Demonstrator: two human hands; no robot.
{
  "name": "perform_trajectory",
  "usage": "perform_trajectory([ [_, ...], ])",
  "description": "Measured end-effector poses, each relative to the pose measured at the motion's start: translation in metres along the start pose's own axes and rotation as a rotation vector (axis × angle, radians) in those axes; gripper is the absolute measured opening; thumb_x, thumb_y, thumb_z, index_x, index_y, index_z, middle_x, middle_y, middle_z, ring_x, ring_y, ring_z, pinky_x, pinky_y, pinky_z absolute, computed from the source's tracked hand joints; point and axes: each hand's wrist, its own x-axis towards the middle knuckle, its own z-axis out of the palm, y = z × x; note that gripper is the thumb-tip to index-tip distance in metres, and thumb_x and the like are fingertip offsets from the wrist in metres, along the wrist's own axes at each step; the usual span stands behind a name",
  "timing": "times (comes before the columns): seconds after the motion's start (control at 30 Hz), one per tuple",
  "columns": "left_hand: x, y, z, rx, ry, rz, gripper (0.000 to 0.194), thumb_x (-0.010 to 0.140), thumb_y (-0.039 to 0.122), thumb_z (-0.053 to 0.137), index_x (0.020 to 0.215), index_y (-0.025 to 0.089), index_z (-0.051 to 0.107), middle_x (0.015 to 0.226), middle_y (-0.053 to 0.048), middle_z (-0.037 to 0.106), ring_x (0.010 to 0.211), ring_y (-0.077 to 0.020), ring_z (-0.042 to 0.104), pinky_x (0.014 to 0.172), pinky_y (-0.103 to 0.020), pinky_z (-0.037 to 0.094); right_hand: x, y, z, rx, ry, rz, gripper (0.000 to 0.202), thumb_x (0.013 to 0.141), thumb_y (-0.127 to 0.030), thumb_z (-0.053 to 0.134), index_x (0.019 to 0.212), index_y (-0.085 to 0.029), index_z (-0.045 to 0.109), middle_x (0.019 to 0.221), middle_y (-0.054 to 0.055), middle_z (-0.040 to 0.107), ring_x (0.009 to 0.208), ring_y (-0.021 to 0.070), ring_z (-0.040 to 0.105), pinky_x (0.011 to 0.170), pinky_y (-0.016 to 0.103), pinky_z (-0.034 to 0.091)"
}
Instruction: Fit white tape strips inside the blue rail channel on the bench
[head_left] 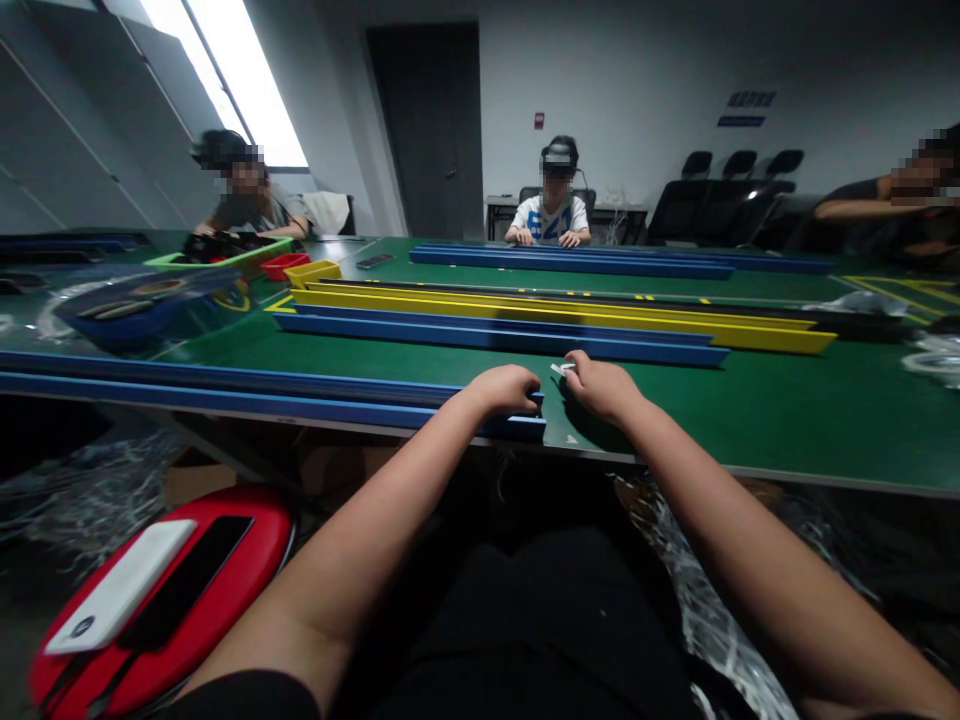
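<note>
A long blue channel (300, 400) lies along the near edge of the green table, its right end near the middle. My left hand (508, 388) is at that end with its fingers curled down over the channel; what lies under the fingertips is too small to tell. Just to the right, above the green surface, my right hand (596, 384) pinches a small white piece (559, 370) between thumb and fingers. The two hands are apart.
Beyond the hands lie another blue channel (487, 335), yellow channels (562, 312) and more blue ones (570, 260). A blue tray (150, 315) stands at left. Three people sit around the table. At lower left, a red stool (225, 580) bears a white box and a black phone.
</note>
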Motion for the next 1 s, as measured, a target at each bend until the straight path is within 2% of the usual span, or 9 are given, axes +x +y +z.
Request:
perform_trajectory([
  [0.1, -0.001, 0.000, -0.001, -0.030, -0.001, 0.008, 0.025, 0.075, 0.040, 0.063, 0.090, 0.023, 0.074, 0.084, -0.004, 0.073, 0.071, -0.0182, 0.062, 0.059, -0.028, 0.039, 0.023, -0.012, 0.003, 0.041, -0.007, -0.118, 0.045, 0.099, -0.043, 0.031, 0.130, -0.016, 0.050, 0.112, 0.015, 0.068, 0.098, 0.0239, 0.062, 0.083, 0.032, 0.038],
  [0.23, 0.000, -0.002, 0.000, -0.037, 0.002, 0.044, 0.029, 0.074, 0.038, 0.064, 0.097, 0.024, 0.074, 0.095, -0.005, 0.073, 0.082, -0.0206, 0.064, 0.065, -0.027, 0.044, 0.044, -0.032, 0.010, 0.068, -0.013, -0.201, 0.037, 0.097, -0.036, 0.038, 0.126, -0.020, 0.056, 0.113, 0.013, 0.066, 0.102, 0.0230, 0.057, 0.086, 0.032, 0.036],
  [0.37, 0.004, -0.006, 0.003, -0.043, -0.038, 0.063, 0.039, 0.073, 0.034, 0.063, 0.110, 0.027, 0.071, 0.104, -0.003, 0.073, 0.090, -0.0216, 0.065, 0.072, -0.027, 0.047, 0.047, -0.045, 0.017, 0.097, -0.008, -0.281, 0.034, 0.089, -0.029, 0.053, 0.122, -0.022, 0.061, 0.120, 0.011, 0.064, 0.109, 0.0241, 0.052, 0.089, 0.034, 0.034],
  [0.47, 0.004, -0.007, 0.004, -0.033, -0.039, 0.035, 0.041, 0.073, 0.037, 0.064, 0.113, 0.028, 0.070, 0.106, -0.003, 0.073, 0.092, -0.0223, 0.066, 0.073, -0.028, 0.048, 0.045, -0.044, 0.020, 0.148, 0.027, -0.333, 0.035, 0.086, -0.026, 0.056, 0.120, -0.025, 0.064, 0.130, 0.008, 0.061, 0.117, 0.0248, 0.048, 0.094, 0.037, 0.032],
  [0.57, 0.004, -0.006, 0.003, 0.018, -0.051, -0.016, 0.037, 0.073, 0.042, 0.064, 0.105, 0.026, 0.072, 0.096, -0.005, 0.074, 0.084, -0.0229, 0.067, 0.068, -0.028, 0.048, 0.041, -0.036, 0.024, 0.368, 0.129, -0.197, 0.032, 0.089, -0.023, 0.050, 0.116, -0.024, 0.067, 0.123, 0.008, 0.065, 0.113, 0.0230, 0.052, 0.095, 0.037, 0.035],
  [0.63, 0.004, -0.005, 0.002, 0.051, -0.068, -0.037, 0.035, 0.073, 0.045, 0.063, 0.100, 0.025, 0.072, 0.088, -0.006, 0.074, 0.079, -0.0233, 0.068, 0.064, -0.029, 0.047, 0.035, -0.032, 0.028, 0.507, 0.193, -0.061, 0.036, 0.089, -0.020, 0.043, 0.117, -0.020, 0.066, 0.117, 0.010, 0.067, 0.105, 0.0199, 0.057, 0.091, 0.033, 0.040],
  [0.7, 0.005, -0.004, 0.002, 0.074, -0.079, -0.038, 0.036, 0.074, 0.048, 0.062, 0.098, 0.024, 0.072, 0.086, -0.007, 0.074, 0.077, -0.0238, 0.068, 0.064, -0.029, 0.047, 0.025, -0.031, 0.033, 0.577, 0.237, 0.005, 0.039, 0.089, -0.018, 0.038, 0.119, -0.018, 0.063, 0.113, 0.010, 0.068, 0.099, 0.0176, 0.060, 0.088, 0.031, 0.043],
  [0.87, 0.005, 0.001, 0.001, 0.083, -0.105, -0.035, 0.042, 0.078, 0.054, 0.058, 0.104, 0.025, 0.072, 0.094, -0.008, 0.074, 0.082, -0.0236, 0.068, 0.070, -0.029, 0.048, -0.004, -0.043, 0.047, 0.839, 0.326, 0.063, 0.034, 0.093, -0.032, 0.038, 0.109, -0.019, 0.066, 0.106, 0.007, 0.071, 0.096, 0.0176, 0.064, 0.088, 0.032, 0.047],
  [1.0, 0.002, 0.001, -0.005, 0.016, -0.118, -0.024, 0.038, 0.079, 0.050, 0.058, 0.102, 0.024, 0.072, 0.094, -0.006, 0.075, 0.082, -0.0213, 0.068, 0.071, -0.027, 0.047, -0.011, -0.049, 0.046, 0.871, 0.320, 0.021, 0.036, 0.095, -0.040, 0.038, 0.106, -0.020, 0.067, 0.103, 0.005, 0.072, 0.095, 0.0173, 0.064, 0.086, 0.030, 0.047],
])
